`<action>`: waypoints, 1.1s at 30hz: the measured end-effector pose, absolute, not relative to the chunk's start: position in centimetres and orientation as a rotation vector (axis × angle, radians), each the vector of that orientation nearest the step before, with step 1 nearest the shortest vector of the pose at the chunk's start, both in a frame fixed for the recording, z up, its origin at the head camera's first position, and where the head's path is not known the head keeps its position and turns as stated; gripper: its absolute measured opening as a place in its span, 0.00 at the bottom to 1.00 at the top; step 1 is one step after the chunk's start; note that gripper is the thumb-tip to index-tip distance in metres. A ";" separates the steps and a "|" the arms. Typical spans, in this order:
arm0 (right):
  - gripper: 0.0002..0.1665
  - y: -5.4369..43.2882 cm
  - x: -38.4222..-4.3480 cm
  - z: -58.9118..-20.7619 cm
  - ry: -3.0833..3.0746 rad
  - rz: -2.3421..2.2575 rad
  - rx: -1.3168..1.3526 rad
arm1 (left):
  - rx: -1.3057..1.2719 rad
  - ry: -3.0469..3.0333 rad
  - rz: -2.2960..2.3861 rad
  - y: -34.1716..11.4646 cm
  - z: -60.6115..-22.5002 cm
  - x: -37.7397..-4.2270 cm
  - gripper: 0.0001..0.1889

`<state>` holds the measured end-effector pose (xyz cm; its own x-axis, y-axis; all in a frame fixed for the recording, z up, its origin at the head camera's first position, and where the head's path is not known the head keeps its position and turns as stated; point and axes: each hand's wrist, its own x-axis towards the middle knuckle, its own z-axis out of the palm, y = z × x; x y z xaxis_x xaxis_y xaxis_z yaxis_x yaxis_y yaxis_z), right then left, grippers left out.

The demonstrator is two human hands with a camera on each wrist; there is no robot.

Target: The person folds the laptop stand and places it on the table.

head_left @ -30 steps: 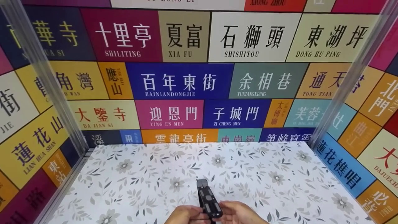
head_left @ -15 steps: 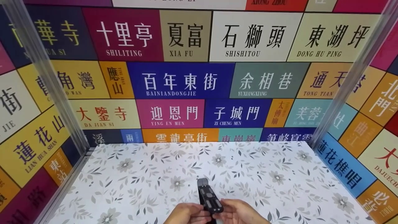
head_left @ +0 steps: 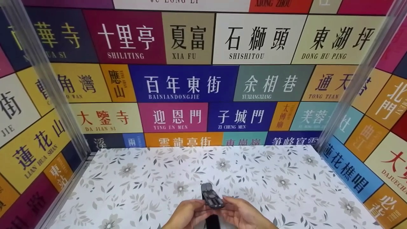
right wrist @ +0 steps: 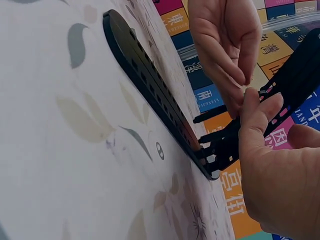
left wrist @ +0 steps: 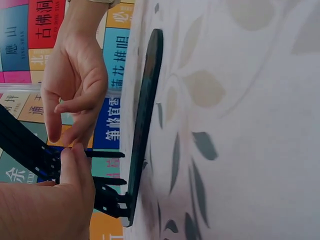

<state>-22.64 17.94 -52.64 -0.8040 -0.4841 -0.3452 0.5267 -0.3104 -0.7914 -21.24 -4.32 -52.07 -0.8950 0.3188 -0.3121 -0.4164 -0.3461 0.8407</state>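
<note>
A black folding stand with grey pads [head_left: 213, 199] stands on the patterned cloth in front of me. Its long slotted base bar [right wrist: 147, 85] lies along the tabletop, and the hinged upper part tilts up from the far end. My left hand [head_left: 188, 211] pinches the upper part's left edge. From the other side my right hand [head_left: 242, 212] grips the right edge between thumb and fingers. Two thin prongs [left wrist: 107, 154] stick out between the upper part and the base in the left wrist view. The fingers partly cover the upper part's sides.
A white cloth with grey flowers and leaves [head_left: 152, 178] covers the table. Colourful panels with place names [head_left: 184, 82] wall in the back and both sides. Clear corner posts [head_left: 66, 92] rise at the left and right.
The stand's upper part has swung upward, so its near end is raised and the black base shows beneath it. Both hands have risen slightly with it.
</note>
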 end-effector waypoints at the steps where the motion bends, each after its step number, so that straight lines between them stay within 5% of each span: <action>1: 0.15 17.8 -22.7 -52.7 1.318 -2.144 0.061 | -0.131 1.446 2.276 -4.2 -52.0 -21.3 0.17; 33: 0.12 17.2 -23.7 -52.9 1.421 -2.169 -0.014 | -0.179 1.568 2.264 -4.3 -51.6 -22.2 0.19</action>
